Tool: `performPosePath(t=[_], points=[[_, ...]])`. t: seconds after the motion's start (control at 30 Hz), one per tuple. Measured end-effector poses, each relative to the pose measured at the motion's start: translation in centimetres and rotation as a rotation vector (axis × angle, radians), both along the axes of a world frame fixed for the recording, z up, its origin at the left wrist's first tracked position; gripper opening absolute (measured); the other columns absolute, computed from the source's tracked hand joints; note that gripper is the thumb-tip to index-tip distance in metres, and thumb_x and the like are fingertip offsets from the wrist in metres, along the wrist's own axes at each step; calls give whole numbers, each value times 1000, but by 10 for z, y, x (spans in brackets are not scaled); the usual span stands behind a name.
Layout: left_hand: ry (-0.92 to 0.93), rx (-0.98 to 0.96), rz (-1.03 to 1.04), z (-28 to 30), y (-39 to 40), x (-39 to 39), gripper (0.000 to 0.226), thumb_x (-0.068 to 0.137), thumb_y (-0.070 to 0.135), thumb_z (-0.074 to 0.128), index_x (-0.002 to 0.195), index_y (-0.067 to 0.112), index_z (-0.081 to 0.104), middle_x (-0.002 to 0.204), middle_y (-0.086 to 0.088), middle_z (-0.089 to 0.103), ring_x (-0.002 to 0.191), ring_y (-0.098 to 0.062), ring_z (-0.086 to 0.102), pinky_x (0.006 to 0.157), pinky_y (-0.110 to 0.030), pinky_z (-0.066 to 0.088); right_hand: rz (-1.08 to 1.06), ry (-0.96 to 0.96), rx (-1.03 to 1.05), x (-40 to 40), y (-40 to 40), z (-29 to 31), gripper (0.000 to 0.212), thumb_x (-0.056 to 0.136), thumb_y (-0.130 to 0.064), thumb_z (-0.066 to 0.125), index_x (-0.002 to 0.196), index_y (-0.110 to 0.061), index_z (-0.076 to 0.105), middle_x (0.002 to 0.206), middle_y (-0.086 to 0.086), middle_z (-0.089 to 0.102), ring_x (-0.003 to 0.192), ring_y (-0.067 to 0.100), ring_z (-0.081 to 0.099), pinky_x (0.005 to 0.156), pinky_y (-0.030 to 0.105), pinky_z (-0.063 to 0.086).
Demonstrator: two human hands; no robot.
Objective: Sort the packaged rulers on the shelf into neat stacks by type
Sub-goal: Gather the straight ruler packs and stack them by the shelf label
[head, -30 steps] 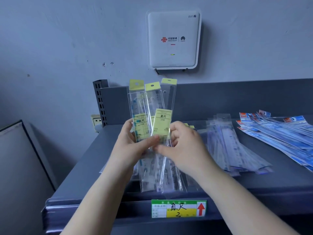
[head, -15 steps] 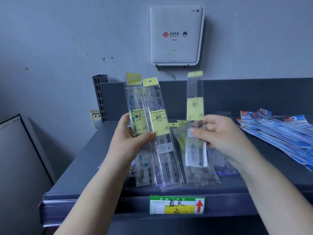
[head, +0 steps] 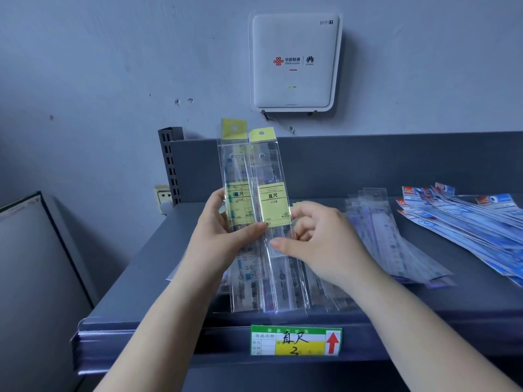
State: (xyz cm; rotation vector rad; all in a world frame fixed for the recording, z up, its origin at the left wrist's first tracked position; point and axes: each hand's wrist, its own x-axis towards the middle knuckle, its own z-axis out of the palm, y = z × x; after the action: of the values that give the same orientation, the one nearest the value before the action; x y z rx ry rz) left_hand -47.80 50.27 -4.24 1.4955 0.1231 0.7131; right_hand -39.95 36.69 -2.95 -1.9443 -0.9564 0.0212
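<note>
Head view of a grey metal shelf (head: 127, 292) against a pale wall. The left hand (head: 218, 236) grips a small bundle of yellow-labelled rulers (head: 254, 210) in clear sleeves, thumb across the front just below the yellow labels and fingers behind; the bundle stands nearly upright above the near-left part of the shelf, its yellow header tabs reaching up in front of the shelf's back panel. The right hand (head: 319, 241) meets the same bundle from the right: its thumb lies on the front of the right-hand sleeve below the label, and its curled fingers touch the sleeve's right edge. Whether the lower ends of the sleeves touch the shelf cannot be told.

Behind and below the hands, further clear-sleeved rulers (head: 325, 295) lie flat on the shelf. To the right lies a fanned stack of clear-and-blue rulers (head: 390, 244), and at the far right, just beside it, a spread of rulers with red-and-blue headers (head: 467, 222).

A green and yellow price tag (head: 295, 340) with a red arrow sits on the shelf's near edge. A white WiFi router (head: 294, 60) hangs on the wall above. A wall socket (head: 164, 196) shows left of the perforated shelf upright (head: 169, 165). A grey cabinet (head: 28, 278) stands at the far left.
</note>
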Motion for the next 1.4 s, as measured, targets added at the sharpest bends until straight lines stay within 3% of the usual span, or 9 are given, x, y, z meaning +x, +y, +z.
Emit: performPosePath(t=[0.23,0.37,0.43,0.63,0.77,0.87,1.1,1.3,1.4], points=[[-4,-33,42,0,3,-1,51,76,-8,68,117,16,52,88,-9,71,71,-18,69,57,-22,53,25,140,147,11,-6,2,15,81,-17,70,93,-18,62,73,1,74,63,12,70,69,35,54],[7,-45,61,-1,4,-1,53,76,-7,68,120,15,51,89,-10,70,71,-18,69,57,-21,52,-73,123,166,28,-29,6,13,77,-19,74,87,-18,65,66,4,71,54,11,60,56,26,42],[6,-45,55,-1,4,0,53,76,-8,68,121,15,50,88,-9,70,69,-16,69,56,-20,52,-144,51,52,34,-38,5,20,73,-24,77,85,-13,65,62,13,64,55,14,50,56,25,36],[2,-44,27,0,2,0,54,76,-9,67,122,14,50,80,-3,71,65,-14,68,53,-23,53,-299,-149,-355,32,-34,-9,54,68,-44,77,113,-17,63,73,-9,58,75,12,53,65,24,37],[-7,-35,5,0,1,0,55,76,-9,67,123,13,49,85,-6,71,69,-15,67,55,-22,52,-107,-79,-84,11,-23,3,38,68,-51,72,97,-28,63,64,-7,64,66,2,56,69,22,43],[-15,-18,-25,0,0,-1,56,75,-8,67,123,12,49,86,-7,72,72,-16,68,57,-24,53,-6,-22,-71,-5,-7,5,33,68,-46,75,90,-28,57,67,-7,63,60,1,52,66,22,47],[-29,-11,-24,0,1,-2,54,74,-12,66,120,11,49,79,-3,71,65,-11,67,55,-18,51,23,100,63,5,4,-1,17,80,-26,71,84,-18,57,61,0,71,52,10,57,63,29,50],[-3,-12,46,-3,5,2,54,75,-11,67,119,16,51,87,-11,72,75,-23,70,72,-38,58,-16,210,309,29,-27,7,12,85,-7,64,80,-14,55,60,0,71,51,10,64,44,16,41],[10,-6,50,-3,6,4,56,75,-11,67,121,17,51,88,-9,73,78,-24,70,75,-41,57,-165,164,340,51,-61,13,10,83,-10,66,80,-17,59,61,1,69,56,10,62,49,19,41]])
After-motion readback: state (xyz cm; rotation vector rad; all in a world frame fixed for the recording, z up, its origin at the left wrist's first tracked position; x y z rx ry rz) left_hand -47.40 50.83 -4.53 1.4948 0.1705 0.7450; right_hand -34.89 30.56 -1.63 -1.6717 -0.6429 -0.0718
